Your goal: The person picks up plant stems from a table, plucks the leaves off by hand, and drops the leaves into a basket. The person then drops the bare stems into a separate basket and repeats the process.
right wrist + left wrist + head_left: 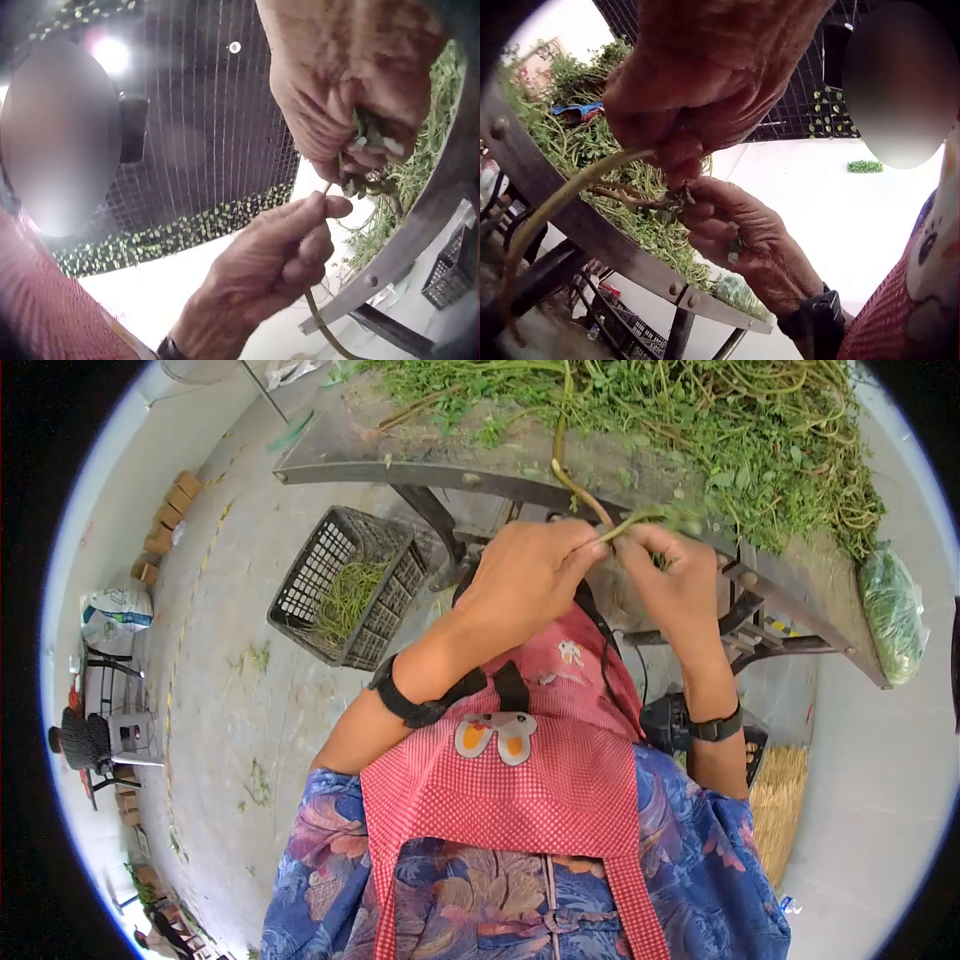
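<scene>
Both hands meet over the table's near edge on a leafy plant stem (580,488). My left hand (528,572) pinches the stem between thumb and forefinger; its long bare end hangs down past that hand in the left wrist view. Close beside it, fingertips almost meeting, my right hand (680,582) pinches the leafy part. Small leaves (375,141) poke out between the right fingers in the right wrist view. Behind the hands, a large heap of green stems and leaves (760,450) covers much of the table (440,460).
On the floor to the left stands a black plastic crate (382,622) with thin green stems inside. A clear bag of greens (890,615) hangs by the table's right corner. Scraps of greens (258,782) lie on the floor. Farther left are boxes and a stool (133,735).
</scene>
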The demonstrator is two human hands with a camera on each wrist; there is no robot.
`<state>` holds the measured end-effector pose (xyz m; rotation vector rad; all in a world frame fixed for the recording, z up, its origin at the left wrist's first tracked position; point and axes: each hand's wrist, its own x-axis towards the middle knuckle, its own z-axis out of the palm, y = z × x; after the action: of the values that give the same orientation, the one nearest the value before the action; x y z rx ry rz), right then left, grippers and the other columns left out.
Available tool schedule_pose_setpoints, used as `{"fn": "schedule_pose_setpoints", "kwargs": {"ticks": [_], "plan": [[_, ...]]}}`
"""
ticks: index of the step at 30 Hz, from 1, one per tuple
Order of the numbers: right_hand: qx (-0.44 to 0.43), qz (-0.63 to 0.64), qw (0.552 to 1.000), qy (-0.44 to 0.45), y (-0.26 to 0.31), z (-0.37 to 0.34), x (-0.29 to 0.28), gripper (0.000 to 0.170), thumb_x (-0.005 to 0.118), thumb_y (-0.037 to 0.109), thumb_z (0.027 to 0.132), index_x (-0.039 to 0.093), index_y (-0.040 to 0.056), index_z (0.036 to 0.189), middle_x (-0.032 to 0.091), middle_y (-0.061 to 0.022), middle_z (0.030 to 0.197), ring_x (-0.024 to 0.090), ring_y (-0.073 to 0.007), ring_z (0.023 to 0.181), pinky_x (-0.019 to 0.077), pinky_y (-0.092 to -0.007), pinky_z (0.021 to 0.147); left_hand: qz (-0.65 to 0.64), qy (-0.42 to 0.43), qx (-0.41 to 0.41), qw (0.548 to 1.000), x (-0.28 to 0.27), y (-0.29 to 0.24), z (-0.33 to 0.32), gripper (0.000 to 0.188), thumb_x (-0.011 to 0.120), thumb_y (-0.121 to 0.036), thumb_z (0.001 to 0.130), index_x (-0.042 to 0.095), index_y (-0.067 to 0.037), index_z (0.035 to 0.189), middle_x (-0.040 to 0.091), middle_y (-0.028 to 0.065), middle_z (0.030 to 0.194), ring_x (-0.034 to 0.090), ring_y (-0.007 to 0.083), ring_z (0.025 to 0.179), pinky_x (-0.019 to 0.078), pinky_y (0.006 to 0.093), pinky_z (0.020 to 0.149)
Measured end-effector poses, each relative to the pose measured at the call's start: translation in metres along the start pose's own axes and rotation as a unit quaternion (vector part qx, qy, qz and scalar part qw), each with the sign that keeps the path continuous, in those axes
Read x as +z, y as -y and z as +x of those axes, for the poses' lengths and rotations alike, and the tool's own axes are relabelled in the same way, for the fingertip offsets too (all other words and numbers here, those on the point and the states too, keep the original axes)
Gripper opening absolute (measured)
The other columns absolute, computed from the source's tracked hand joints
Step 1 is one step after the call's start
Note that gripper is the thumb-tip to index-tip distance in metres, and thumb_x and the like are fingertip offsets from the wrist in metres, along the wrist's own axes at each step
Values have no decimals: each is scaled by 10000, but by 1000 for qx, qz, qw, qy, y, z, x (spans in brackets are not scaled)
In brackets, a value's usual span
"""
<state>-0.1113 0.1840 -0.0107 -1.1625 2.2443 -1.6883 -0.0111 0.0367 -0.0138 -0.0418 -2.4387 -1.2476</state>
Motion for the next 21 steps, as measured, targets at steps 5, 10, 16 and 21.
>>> {"fn": "schedule_pose_setpoints", "kwargs": {"ticks": [5, 10, 16, 21], "plan": [[19, -211, 973, -89, -55, -12, -38, 208, 620, 150, 798, 625, -56, 826, 609, -123, 645, 507, -89, 597, 438, -273, 590, 35, -45, 12, 998, -9, -1, -4, 210, 534, -191, 909, 625, -4, 884, 503, -1, 574, 461, 75, 511, 383, 239, 483], [155, -258, 945, -130, -158, -93, -144, 275, 648, 226, 801, 642, -43, 858, 639, -126, 708, 552, -133, 604, 443, -289, 602, -106, -61, -66, 990, -25, 16, -12, 244, 528, -222, 925, 662, -29, 989, 494, -55, 590, 426, 6, 505, 302, 174, 449], [306, -511, 801, -66, -243, -227, -225, 407, 699, 191, 776, 592, 0, 1119, 646, -127, 793, 589, -113, 742, 465, -267, 669, -158, -34, -127, 979, -32, 27, -20, 220, 548, -187, 901, 654, -1, 951, 551, -11, 594, 476, 37, 497, 389, 200, 454], [230, -169, 938, -195, -194, -153, -209, 356, 657, 182, 827, 603, -44, 1096, 660, -99, 924, 617, -175, 828, 487, -271, 732, -211, -5, -131, 969, -33, 22, -20, 217, 527, -156, 912, 642, 5, 1001, 592, 4, 651, 485, 33, 522, 408, 183, 467]]}}
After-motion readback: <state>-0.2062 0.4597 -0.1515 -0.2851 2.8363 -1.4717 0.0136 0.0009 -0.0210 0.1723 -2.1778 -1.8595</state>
